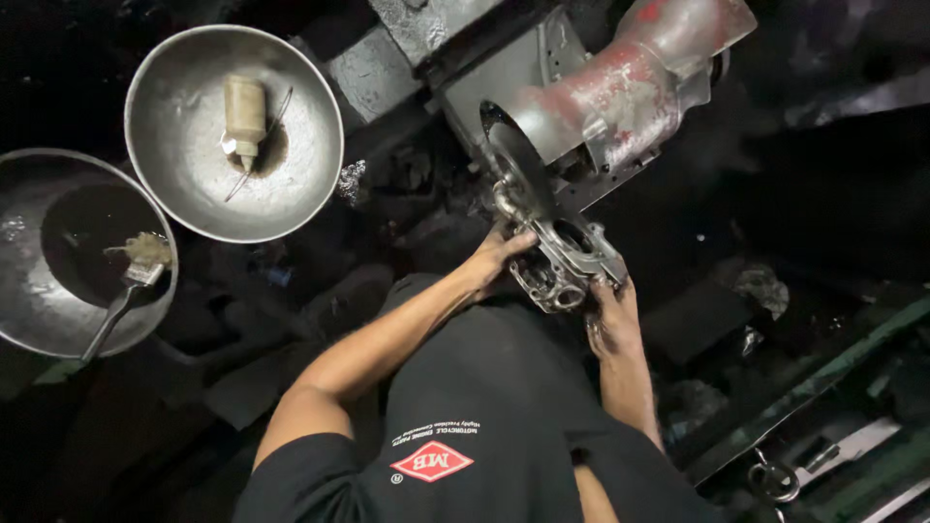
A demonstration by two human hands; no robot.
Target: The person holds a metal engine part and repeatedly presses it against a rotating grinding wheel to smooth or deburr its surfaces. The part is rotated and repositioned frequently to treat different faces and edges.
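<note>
2 metal bowls (pixel 320 145), 1 small bottle (pixel 244 116), 1 brush (pixel 131 281) | left hand (pixel 496 254) and right hand (pixel 610 315) both gripping a greasy cast-metal engine part (pixel 562 261) at the machine's mouth | red-stained machine housing (pixel 620 97) looms right above, kinda crowding it | grimy dark floor

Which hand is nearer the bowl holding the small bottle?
Left. The left hand grips the metal casing on the side toward the bowl; the right hand holds its far side.
</note>
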